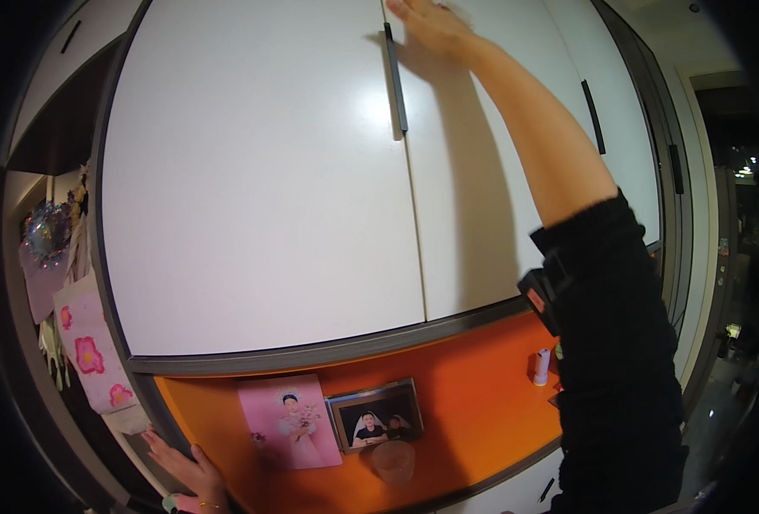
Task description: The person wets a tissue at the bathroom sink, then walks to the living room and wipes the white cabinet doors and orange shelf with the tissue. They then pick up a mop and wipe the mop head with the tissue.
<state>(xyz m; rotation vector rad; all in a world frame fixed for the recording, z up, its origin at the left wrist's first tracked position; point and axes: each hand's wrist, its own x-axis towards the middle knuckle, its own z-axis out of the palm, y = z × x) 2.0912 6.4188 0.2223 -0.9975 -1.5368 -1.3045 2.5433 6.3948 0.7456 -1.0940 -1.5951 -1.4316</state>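
My right hand (434,26) reaches up to the white cabinet doors (257,180), close above a black bar handle (395,77). Its fingers are blurred and partly cut off by the top edge, so I cannot tell whether it holds something. The black sleeve (611,360) on that arm carries a small dark device (538,301) with an orange patch. Low on the left, my left hand (190,472) lies with thumb apart against the cabinet's dark side edge (167,411). A thin bracelet (210,505) circles its wrist.
Below the doors, an orange niche (482,411) holds a pink portrait print (289,424), a framed photo (376,416), a clear cup (393,462) and a small white cylinder (542,367). A flower-painted cloth (90,347) hangs at left. A dark doorway (739,257) stands right.
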